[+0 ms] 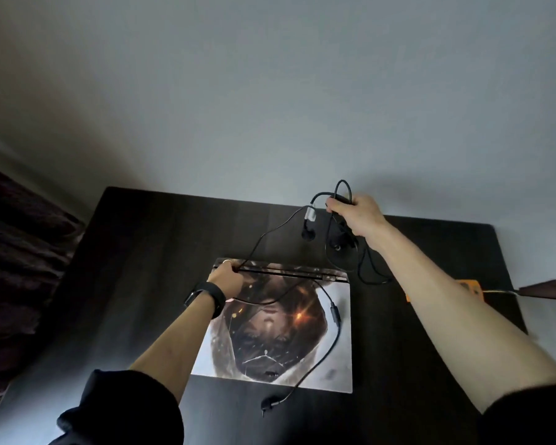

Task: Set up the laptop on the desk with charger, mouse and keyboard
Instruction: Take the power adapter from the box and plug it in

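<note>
A closed laptop with a printed picture on its lid lies flat in the middle of the dark desk. My left hand grips the lid's far left corner, by the hinge edge. My right hand is raised above the desk's back right and holds a bundle of black charger cable. One strand of the cable trails across the lid, and its plug end lies on the desk in front of the laptop. A small connector dangles beside the bundle. No mouse or keyboard is in view.
An orange object with a pale cord lies on the desk's right side, partly behind my right forearm. A grey wall stands right behind the desk. Dark fabric fills the left edge of the view.
</note>
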Demonstrator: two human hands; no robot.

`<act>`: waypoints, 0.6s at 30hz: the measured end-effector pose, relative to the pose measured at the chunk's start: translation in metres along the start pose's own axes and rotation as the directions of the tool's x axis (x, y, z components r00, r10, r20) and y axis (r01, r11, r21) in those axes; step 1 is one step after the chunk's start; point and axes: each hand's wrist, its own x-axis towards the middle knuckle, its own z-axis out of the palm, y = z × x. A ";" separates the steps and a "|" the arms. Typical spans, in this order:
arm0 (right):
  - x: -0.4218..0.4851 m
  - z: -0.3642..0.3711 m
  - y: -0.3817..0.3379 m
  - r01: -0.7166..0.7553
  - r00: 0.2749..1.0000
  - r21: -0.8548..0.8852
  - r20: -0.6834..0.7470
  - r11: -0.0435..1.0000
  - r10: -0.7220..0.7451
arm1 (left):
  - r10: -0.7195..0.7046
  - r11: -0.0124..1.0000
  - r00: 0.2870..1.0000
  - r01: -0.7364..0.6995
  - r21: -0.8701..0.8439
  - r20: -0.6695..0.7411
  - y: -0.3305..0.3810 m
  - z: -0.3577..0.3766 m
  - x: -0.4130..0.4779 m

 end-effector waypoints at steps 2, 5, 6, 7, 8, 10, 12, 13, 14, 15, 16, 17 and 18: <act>0.007 0.016 -0.002 -0.013 1.000 0.001 -0.014 1.000 0.013 | -0.006 0.999 0.999 0.005 -0.037 -0.043 -0.007 -0.009 0.011; 0.015 0.041 0.000 -0.008 0.999 -0.066 -0.033 0.998 0.006 | -0.001 0.999 0.994 -0.003 -0.039 -0.106 -0.015 -0.025 0.026; 0.018 0.047 0.001 -0.016 0.998 -0.095 -0.066 0.995 0.010 | 0.006 0.999 0.993 -0.010 -0.038 -0.114 -0.017 -0.030 0.033; 0.019 0.048 0.002 -0.021 0.994 -0.119 -0.111 0.993 0.008 | 0.015 0.999 0.993 -0.019 -0.033 -0.118 -0.019 -0.034 0.038; 0.019 0.046 0.001 -0.023 0.987 -0.147 -0.160 0.989 -0.001 | 0.026 0.999 0.993 -0.029 -0.029 -0.118 -0.020 -0.037 0.042; 0.022 0.036 0.002 -0.016 0.962 -0.199 -0.272 0.980 -0.040 | 0.031 0.999 0.993 -0.033 -0.020 -0.112 -0.019 -0.045 0.050; 0.025 0.024 0.008 0.000 0.952 -0.205 -0.300 0.979 -0.063 | 0.024 1.000 0.993 -0.025 -0.010 -0.112 -0.016 -0.051 0.059; 0.026 0.023 0.012 -0.004 0.964 -0.195 -0.261 0.981 -0.048 | 0.020 1.000 0.993 -0.020 -0.004 -0.113 -0.014 -0.053 0.064; 0.026 0.025 0.021 -0.022 0.977 -0.165 -0.213 0.986 -0.014 | 0.017 1.000 0.994 -0.016 0.005 -0.112 -0.012 -0.055 0.067; 0.027 0.028 0.031 -0.055 0.982 -0.111 -0.184 0.992 0.034 | 0.014 1.000 0.994 -0.013 0.014 -0.111 -0.009 -0.057 0.071; 0.028 0.032 0.041 -0.087 0.982 -0.044 -0.173 0.995 0.078 | 0.014 1.000 0.993 -0.012 0.021 -0.114 -0.006 -0.058 0.076; 0.027 0.037 0.050 -0.114 0.978 0.026 -0.170 0.993 0.117 | 0.015 1.000 0.993 -0.012 0.025 -0.118 -0.004 -0.060 0.079; 0.029 0.038 0.058 -0.138 0.975 0.085 -0.162 0.987 0.151 | 0.020 1.000 0.992 -0.017 0.026 -0.128 -0.001 -0.059 0.083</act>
